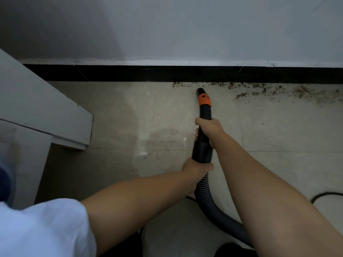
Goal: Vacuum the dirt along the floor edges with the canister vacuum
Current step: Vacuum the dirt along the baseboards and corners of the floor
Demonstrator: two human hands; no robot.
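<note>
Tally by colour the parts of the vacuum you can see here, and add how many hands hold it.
Black parts: 2, the nozzle tube and the cuff
Orange parts: 1, the collar
Grey parts: 1, the ribbed hose
Hands holding it: 2, the right hand and the left hand
Total: 6
</note>
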